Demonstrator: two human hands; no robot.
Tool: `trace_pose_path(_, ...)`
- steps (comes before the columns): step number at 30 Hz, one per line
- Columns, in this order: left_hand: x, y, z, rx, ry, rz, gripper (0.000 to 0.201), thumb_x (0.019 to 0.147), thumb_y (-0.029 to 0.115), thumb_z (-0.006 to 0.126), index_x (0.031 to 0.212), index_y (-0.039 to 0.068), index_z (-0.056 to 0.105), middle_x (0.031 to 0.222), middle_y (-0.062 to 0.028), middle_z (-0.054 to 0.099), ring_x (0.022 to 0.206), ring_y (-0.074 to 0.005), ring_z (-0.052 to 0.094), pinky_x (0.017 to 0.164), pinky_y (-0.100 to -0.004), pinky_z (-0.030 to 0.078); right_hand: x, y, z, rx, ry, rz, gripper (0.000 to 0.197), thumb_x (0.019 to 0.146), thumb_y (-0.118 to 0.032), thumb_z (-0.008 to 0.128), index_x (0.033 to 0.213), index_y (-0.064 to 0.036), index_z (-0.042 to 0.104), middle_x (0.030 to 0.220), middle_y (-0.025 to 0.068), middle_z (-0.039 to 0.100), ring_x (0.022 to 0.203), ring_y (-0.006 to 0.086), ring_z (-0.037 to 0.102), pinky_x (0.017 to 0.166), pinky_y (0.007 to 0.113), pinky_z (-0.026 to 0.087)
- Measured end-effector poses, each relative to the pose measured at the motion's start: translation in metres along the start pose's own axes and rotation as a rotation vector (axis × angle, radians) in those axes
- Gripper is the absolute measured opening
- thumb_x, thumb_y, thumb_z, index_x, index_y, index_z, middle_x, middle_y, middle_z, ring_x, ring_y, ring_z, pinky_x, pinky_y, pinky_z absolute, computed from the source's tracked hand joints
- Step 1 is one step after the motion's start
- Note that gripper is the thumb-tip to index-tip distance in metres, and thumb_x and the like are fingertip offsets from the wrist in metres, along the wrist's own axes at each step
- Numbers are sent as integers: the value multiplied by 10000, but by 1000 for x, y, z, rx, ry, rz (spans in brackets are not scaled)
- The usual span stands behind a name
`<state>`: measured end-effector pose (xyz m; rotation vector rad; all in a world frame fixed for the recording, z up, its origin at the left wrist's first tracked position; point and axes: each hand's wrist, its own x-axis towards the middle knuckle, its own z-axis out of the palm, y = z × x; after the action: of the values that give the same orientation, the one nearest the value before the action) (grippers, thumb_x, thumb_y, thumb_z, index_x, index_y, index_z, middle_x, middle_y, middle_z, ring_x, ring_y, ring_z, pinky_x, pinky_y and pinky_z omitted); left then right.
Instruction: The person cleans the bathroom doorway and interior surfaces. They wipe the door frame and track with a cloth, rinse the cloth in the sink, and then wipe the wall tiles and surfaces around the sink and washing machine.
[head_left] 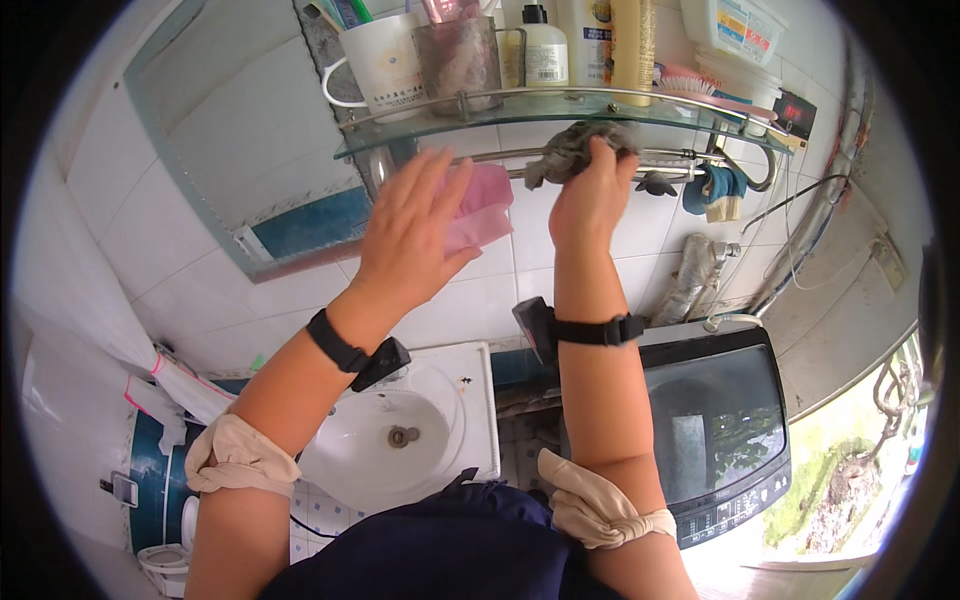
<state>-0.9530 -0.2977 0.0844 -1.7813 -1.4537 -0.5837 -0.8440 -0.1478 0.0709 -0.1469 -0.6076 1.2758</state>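
Observation:
My right hand [588, 208] is closed on a crumpled grey cloth [568, 152], raised to the metal towel rail [668, 156] under a glass shelf [420, 132]. Whether the cloth rests on the rail or only in my fingers, I cannot tell. My left hand [402, 232] is open with its fingers spread, in front of a pink cloth [488, 205] that hangs from the rail. Part of the pink cloth is hidden behind the fingers, and contact between them is unclear. Both wrists wear black straps with small black devices.
On the shelf stand a white mug [385, 65], a clear cup [470, 60], several bottles [545, 50] and a pink brush [690, 85]. A mirror [225, 130] is at left. Below are a white sink [380, 450] and a black-lidded washing machine [715, 420].

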Motion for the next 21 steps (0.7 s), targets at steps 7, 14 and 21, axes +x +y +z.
trace_pose_path(7,-5,-16,26,138,-166,-43,795,593,157,776,1292,21,423,1247,-160,489,1165,-320,455,1003,-402,355,25,30,7,-651,-41,-418,361,808,-14,478,1122,137,380,1147,323,433,1062,431,431,961,435,310)
trace_pose_path(14,-1,-19,33,147,-171,27,737,607,134,763,1258,-10,450,1191,-172,515,1109,-318,492,967,-385,397,99,61,12,-894,356,-603,367,755,-28,571,1086,96,471,1109,256,479,1032,405,464,968,408,354)
trace_pose_path(21,-4,-18,37,186,-166,42,745,611,132,762,1267,-9,439,1204,-178,506,1120,-322,483,975,-389,389,142,51,-1,-1251,254,-644,492,745,-205,660,1189,-53,513,1181,187,501,1115,348,473,921,398,418)
